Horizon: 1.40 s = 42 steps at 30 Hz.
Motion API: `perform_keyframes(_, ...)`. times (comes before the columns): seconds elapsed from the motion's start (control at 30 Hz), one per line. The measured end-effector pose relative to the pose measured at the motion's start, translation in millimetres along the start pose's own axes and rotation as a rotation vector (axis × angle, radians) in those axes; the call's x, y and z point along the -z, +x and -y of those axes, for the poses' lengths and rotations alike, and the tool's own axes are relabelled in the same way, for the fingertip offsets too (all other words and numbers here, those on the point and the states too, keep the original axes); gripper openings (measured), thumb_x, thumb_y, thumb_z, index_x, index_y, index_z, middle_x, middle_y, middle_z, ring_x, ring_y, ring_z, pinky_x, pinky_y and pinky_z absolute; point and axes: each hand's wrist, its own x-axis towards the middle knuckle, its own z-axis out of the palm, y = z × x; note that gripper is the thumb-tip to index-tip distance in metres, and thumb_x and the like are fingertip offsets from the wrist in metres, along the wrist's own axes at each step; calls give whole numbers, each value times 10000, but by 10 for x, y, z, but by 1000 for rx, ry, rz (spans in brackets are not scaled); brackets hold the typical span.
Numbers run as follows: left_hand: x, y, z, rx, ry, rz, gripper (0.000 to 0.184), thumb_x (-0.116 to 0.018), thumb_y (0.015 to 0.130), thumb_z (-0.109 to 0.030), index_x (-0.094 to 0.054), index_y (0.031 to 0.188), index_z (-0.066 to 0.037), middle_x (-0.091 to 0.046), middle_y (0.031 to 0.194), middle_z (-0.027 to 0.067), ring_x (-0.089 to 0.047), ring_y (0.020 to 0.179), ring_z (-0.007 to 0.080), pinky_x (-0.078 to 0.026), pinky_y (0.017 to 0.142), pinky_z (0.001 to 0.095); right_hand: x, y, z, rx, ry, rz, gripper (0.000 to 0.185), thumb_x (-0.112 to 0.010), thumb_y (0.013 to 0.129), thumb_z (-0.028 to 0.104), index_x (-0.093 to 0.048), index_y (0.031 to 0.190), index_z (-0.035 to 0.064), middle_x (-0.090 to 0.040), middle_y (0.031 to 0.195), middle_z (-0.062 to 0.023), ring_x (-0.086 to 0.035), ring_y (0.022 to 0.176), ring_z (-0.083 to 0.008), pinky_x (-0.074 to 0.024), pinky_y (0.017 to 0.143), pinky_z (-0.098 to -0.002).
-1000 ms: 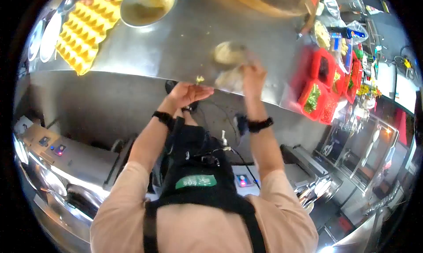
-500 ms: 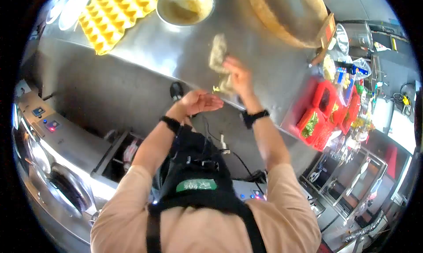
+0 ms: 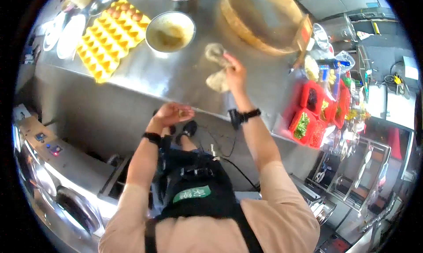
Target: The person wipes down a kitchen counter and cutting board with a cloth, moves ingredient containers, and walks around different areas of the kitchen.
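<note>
Evidently the right hand (image 3: pixel 232 64) grasps a pale cloth (image 3: pixel 217 82) over the surface (image 3: pixel 260 94), fingers hiding its middle. Nearer the person, the left hand (image 3: pixel 173 114) curls loosely; whether it grips the indistinct speck (image 3: pixel 182 113) inside, I cannot tell.

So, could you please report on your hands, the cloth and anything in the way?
Right hand gripping pale cloth over steel table. Left hand cupped by near edge. Metal bowl nearby, apart from cloth.
</note>
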Motion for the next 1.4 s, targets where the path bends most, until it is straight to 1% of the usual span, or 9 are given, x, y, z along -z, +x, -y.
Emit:
perform_keyframes(0.2,252,-198,-314,10,-29,22,431,-294,903,-169,-461,1115,167,-513,1151,277,-493,1088,378,-372,993,462,-351,257,-489,243,-290,-30,495,-413,682,-119,-598,1108,52,-560,1185,-145,-534,1100,-271,-407,936,-313)
perform_keyframes(0.47,377,-628,-766,39,-12,126,443,-292,904,-174,-470,1090,187,-503,1145,310,-500,1094,383,-407,968,451,-1420,-1046,249,207,-304,172,521,-424,668,-120,-601,1120,71,-544,1207,-146,-488,1160,-290,-373,982,-349)
perform_keyframes(0.67,839,-998,-1178,-91,-55,122,432,-285,945,-278,-380,1276,-16,-498,1210,156,-492,1110,313,-378,988,465,-2243,-1150,1045,87,-144,486,558,-377,658,-134,-603,1124,74,-542,1215,-143,-484,1166,-254,-346,1006,-332)
perform_keyframes(0.8,860,-1457,-1599,-118,17,243,425,-270,950,-256,-453,1204,31,-557,1137,164,-553,1029,276,-450,917,391,-2504,-555,1439,-276,227,293,477,-390,733,-106,-561,1161,18,-564,1189,-113,-528,1082,-197,-378,956,-286)
perform_keyframes(0.83,834,-1593,-1676,-133,61,212,427,-269,943,-239,-488,1156,59,-571,1111,179,-562,1012,286,-446,920,393,-2555,-377,1117,-318,264,240,471,-400,746,-96,-536,1187,0,-562,1190,-108,-535,1061,-187,-387,941,-276)
perform_keyframes(0.9,871,-1754,-1766,-144,94,151,450,-288,924,-223,-554,1040,122,-594,1053,213,-576,984,310,-439,927,396,-2517,-49,1065,-337,127,133,477,-405,744,-100,-526,1196,-11,-558,1186,-114,-534,1054,-176,-411,911,-275)
perform_keyframes(1.07,1085,-1957,-1851,-136,101,209,455,-300,919,-242,-536,1066,118,-576,1072,225,-559,1010,332,-424,945,406,-2380,248,922,-367,273,-61,440,-440,779,-87,-526,1201,3,-580,1124,-83,-554,1005,-157,-456,845,-269)
perform_keyframes(1.23,1148,-1926,-1859,-91,97,201,438,-317,920,-238,-523,1066,119,-579,1050,222,-550,1018,336,-425,942,414,-2550,202,832,-184,-175,-55,422,-441,795,-58,-529,1199,24,-565,1164,-116,-531,1070,-210,-421,906,-317)
perform_keyframes(1.4,1157,-1852,-1957,-108,147,189,458,-260,932,-229,-489,1099,131,-536,1100,261,-521,1056,370,-419,942,434,-3120,198,894,277,-485,-12,495,-429,720,-90,-538,1187,34,-515,1205,-201,-489,1126,-328,-393,943,-367)
